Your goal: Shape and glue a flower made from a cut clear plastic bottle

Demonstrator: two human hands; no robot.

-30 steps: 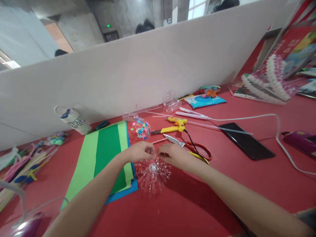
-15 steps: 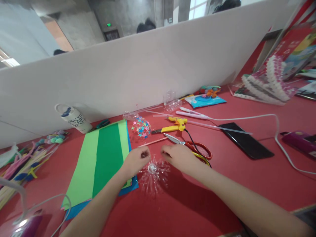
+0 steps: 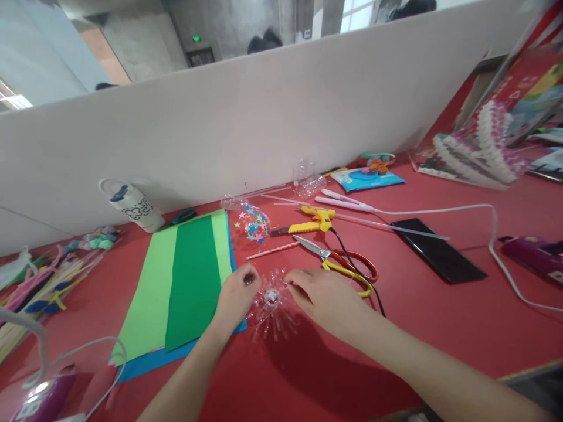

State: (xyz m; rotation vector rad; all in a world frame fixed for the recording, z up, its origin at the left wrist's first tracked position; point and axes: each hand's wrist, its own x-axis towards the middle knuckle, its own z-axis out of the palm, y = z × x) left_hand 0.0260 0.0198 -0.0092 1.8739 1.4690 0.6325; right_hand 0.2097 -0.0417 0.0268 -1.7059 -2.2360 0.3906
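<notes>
A clear plastic piece (image 3: 276, 323), cut into thin strips that fan out from a round centre with something whitish in it, lies between my hands above the red table. My left hand (image 3: 237, 296) is closed in a pinch at its left edge. On the opposite side my right hand (image 3: 323, 298) pinches at the upper right strips, its fingertips partly hidden. Just beyond my right hand are scissors (image 3: 311, 245) with red and yellow handles. A pink twisted stick (image 3: 272, 251) lies beyond the plastic piece.
Green paper sheets (image 3: 196, 281) lie left, with a white bottle (image 3: 138, 210) behind. Past the scissors are a yellow glue gun (image 3: 323, 217), a utility knife (image 3: 301, 227), a star-filled clear ball (image 3: 255, 224) and a black phone (image 3: 440, 252). A white partition (image 3: 220, 129) stands behind.
My right hand has shifted slightly down, uncovering more of the scissors' yellow handle. My left hand has turned a little at the plastic strips. The view has shifted slightly.
</notes>
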